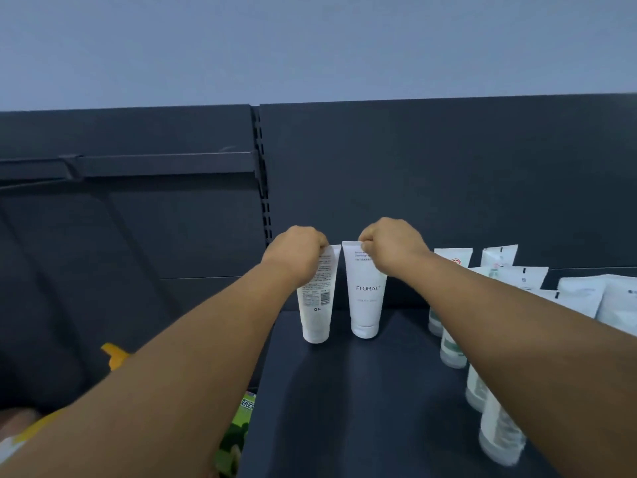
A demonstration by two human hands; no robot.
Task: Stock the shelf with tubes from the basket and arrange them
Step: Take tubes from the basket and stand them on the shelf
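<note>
Two white tubes stand cap-down side by side at the back of the dark shelf [344, 391]. My left hand [296, 255] pinches the crimped top of the left tube [317, 305], whose printed back with a barcode faces me. My right hand [389, 246] pinches the top of the right tube [365, 298], which reads FLORAL on its front. The two tubes stand close together, a narrow gap between them. The basket is out of sight.
A row of white and green tubes [451, 350] runs along the right side of the shelf toward me, with more white tubes [582, 294] behind them. A slotted upright [262, 174] divides the dark back panel. Yellow and green packages [241, 429] lie below left.
</note>
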